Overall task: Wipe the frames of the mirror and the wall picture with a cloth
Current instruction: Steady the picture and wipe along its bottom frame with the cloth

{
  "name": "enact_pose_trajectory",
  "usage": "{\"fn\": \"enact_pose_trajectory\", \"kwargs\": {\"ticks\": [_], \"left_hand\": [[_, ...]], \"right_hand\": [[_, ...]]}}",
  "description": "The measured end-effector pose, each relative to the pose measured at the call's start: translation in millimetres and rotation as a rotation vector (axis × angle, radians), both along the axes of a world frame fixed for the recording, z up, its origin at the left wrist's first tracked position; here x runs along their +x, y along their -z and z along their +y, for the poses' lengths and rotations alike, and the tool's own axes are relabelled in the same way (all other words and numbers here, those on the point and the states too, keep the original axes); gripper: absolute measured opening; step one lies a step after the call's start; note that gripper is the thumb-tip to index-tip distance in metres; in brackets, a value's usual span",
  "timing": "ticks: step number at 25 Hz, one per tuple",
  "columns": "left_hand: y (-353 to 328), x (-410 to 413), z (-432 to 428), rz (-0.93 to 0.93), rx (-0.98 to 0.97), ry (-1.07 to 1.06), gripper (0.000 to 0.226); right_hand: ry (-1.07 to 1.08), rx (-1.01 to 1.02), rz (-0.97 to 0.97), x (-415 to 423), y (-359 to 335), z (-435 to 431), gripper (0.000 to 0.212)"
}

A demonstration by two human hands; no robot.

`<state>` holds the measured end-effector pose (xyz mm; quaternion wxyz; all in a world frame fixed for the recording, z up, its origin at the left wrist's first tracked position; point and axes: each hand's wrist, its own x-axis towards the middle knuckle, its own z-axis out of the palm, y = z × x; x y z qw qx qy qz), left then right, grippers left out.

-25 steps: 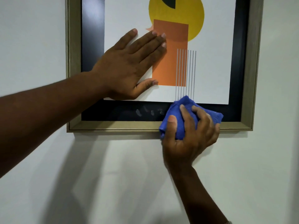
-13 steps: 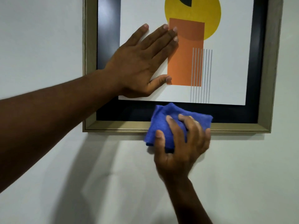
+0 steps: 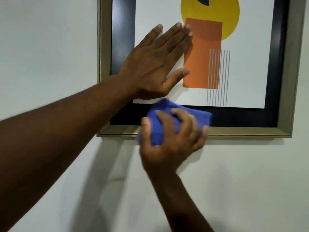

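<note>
The wall picture has a dull gold frame (image 3: 250, 132), a black inner border and a white print with a yellow disc, an orange rectangle and grey lines. My left hand (image 3: 157, 64) lies flat on the glass with fingers spread, touching the print's lower left part. My right hand (image 3: 172, 141) grips a bunched blue cloth (image 3: 157, 129) and presses it on the frame's bottom rail, left of its middle. The cloth also covers part of the black border. The mirror is out of view.
A plain white wall (image 3: 234, 181) surrounds the picture, with shadows of my arms below the frame. The frame's top is cut off by the view's edge. Its right rail (image 3: 294, 64) and left rail (image 3: 103, 47) are bare.
My right hand has slid the blue cloth leftward along the bottom rail. My left hand stays flat on the glass. The view has shifted, so the picture sits further right.
</note>
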<state>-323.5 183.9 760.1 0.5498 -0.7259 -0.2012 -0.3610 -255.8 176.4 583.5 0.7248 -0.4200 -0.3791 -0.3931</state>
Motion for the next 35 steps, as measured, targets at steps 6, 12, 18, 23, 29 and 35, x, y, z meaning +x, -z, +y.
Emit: {"fn": "enact_pose_trajectory", "kwargs": {"ticks": [6,12,18,23,29,35], "left_hand": [[1,-1,2,0.016,-0.019,-0.003,0.077],[-1,-4,4,0.057,0.018,-0.100,0.085],[8,2,-7,0.004,-0.119,-0.166,0.081],[90,61,-53,-0.138,-0.446,-0.050,0.079],[186,132,-87,-0.581,-0.686,0.116,0.071],[175,165,-97,-0.812,-0.742,0.396,0.033]], "right_hand": [[0.011,-0.099,-0.229,-58,6,4,0.036],[0.089,-0.007,-0.332,35,18,4,0.032],[0.106,-0.135,-0.318,148,20,-28,0.034],[-0.164,-0.304,-0.332,180,11,-72,0.038],[-0.342,-0.342,-0.296,190,9,-94,0.030],[-0.410,-0.363,-0.075,209,18,-102,0.076]]}}
